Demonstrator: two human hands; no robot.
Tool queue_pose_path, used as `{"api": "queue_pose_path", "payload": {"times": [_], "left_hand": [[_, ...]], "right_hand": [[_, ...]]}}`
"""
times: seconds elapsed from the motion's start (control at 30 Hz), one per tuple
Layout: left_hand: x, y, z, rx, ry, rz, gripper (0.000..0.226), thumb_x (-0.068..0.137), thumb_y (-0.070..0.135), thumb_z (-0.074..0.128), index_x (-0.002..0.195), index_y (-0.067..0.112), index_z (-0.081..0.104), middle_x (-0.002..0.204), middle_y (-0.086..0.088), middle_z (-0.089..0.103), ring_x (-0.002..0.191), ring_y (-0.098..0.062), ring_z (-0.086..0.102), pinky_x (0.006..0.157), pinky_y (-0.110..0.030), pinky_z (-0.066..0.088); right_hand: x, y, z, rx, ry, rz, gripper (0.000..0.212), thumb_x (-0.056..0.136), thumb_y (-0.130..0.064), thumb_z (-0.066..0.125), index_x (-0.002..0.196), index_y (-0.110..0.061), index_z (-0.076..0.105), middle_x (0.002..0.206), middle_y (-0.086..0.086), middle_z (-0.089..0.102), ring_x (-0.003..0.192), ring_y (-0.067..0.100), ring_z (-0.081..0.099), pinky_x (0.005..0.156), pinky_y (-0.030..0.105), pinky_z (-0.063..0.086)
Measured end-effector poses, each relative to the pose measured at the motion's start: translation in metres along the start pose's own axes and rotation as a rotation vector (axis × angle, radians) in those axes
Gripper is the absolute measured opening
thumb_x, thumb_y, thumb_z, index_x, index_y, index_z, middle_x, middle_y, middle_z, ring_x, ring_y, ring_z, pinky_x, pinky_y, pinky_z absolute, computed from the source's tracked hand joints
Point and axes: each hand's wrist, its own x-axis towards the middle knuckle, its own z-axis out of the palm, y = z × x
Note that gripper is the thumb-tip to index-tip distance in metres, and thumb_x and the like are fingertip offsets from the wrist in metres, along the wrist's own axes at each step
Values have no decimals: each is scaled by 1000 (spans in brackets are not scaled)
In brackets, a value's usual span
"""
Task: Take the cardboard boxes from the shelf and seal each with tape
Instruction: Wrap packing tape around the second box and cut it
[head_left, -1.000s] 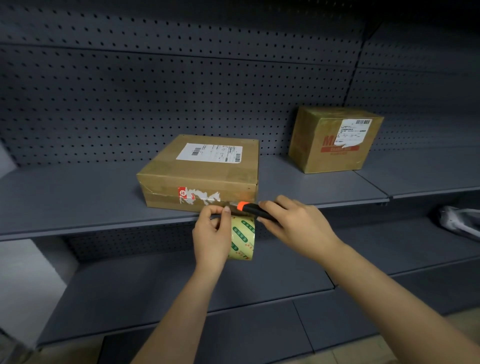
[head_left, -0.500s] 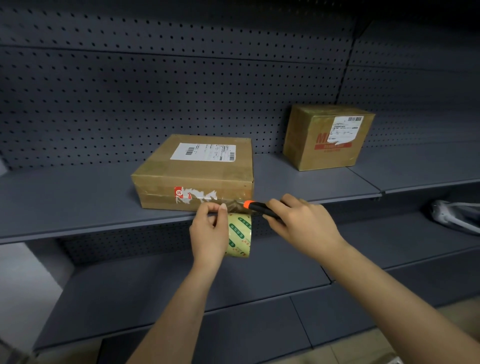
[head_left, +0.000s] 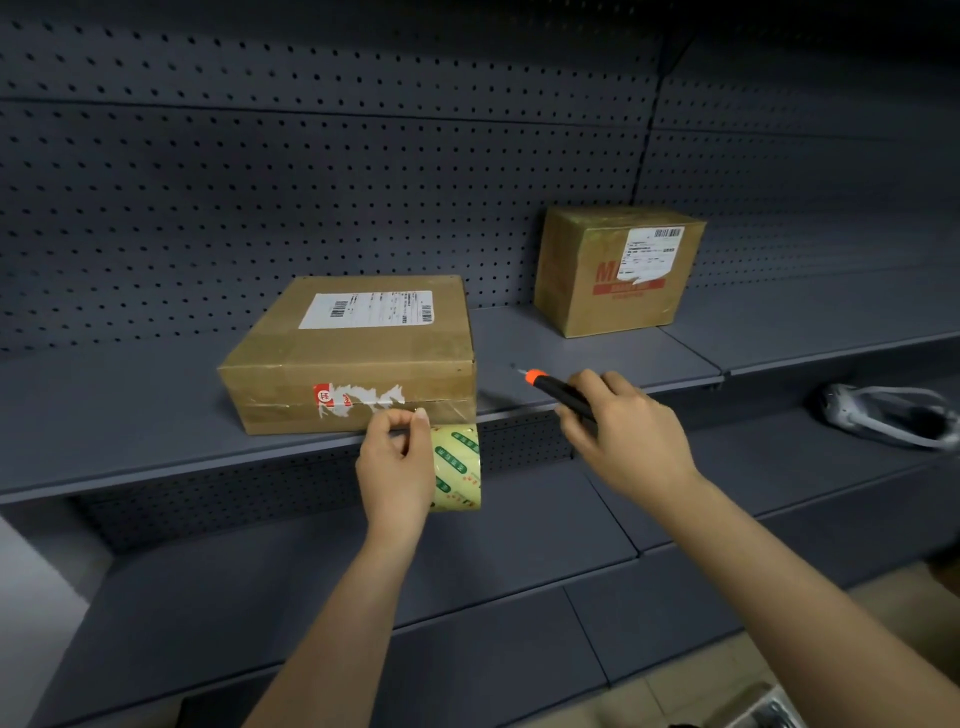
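Right of flat box (head_left: 363, 358): taller box (head_left: 576, 275); white object (head_left: 878, 421) on lower shelf (head_left: 779, 467).

Grey pegboard wall (head_left: 311, 182) backs dim shelves (head_left: 104, 415); tan floor (head_left: 691, 696).

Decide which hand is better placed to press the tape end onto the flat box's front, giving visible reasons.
Probably the left. The left hand grips the tape roll at the front lower edge of the flat box, while the right hand holds the cutter off to that box's right, apart from it.
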Motion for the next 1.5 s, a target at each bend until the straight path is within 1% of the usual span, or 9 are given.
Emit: {"api": "queue_pose_path", "payload": {"times": [0.3,0.6,0.77,0.87,0.97,1.13,1.3,1.4,1.5], "left_hand": [[-2,-2,2,-14,-8,-6,22,96,36,59,85,17,57,53,3,53,44,-7,40,45,-20,35],[-1,-1,1,7,-4,-5,19,96,36,59,84,21,55,66,-17,66,56,-21,55,53,-31,42],[-3,-2,1,-9,7,-11,18,96,34,59,86,20,56,60,-8,64,52,-15,54,46,-21,39],[-4,-2,1,-9,13,2,18,96,34,60,87,18,57,57,-5,61,49,-12,49,46,-21,38],[-5,-1,1,-6,20,12,18,96,32,60,86,17,56,58,-5,63,48,-11,48,46,-20,37],[-11,-10,-1,57,17,47,23,97,28,59,80,15,52,56,-14,57,47,-12,43,46,-22,34],[-26,-31,-14,94,-11,-9,23,97,29,59,79,16,52,48,-6,52,44,-11,44,46,-24,35],[-20,-22,-21,36,29,-2,22,98,28,59,81,15,53,53,-15,58,49,-25,54,46,-23,39],[-18,-14,-25,-5,51,16,21,97,26,59,82,13,53,54,-16,58,49,-16,56,46,-18,40]], "right_hand": [[79,-11,48,10,-259,212,35,102,-32,44,125,-6,41,124,19,51,110,37,50,77,42,44],[90,-6,83,38,-222,166,36,102,-34,45,122,-5,51,121,17,56,114,35,48,92,41,42],[80,-34,52,503,225,-140,35,100,-29,46,123,-6,60,124,11,60,118,29,50,101,41,40],[81,-55,43,536,71,-408,45,100,-39,49,138,-15,54,143,2,52,139,18,38,115,33,26],[87,-65,54,535,-40,-497,49,100,-40,51,142,-16,51,148,0,47,143,13,33,119,34,26],[92,-65,63,646,29,-492,41,95,-28,62,132,-11,61,138,4,58,132,14,50,117,27,29],[99,-60,65,655,-22,-480,46,93,-27,65,135,-11,57,141,4,55,134,14,47,118,26,25],[100,-57,66,666,-52,-496,50,92,-27,67,138,-12,54,143,3,52,137,12,43,119,27,25],[100,-56,66,666,-83,-497,56,89,-28,70,140,-13,53,145,2,50,138,11,41,120,26,23]]}}
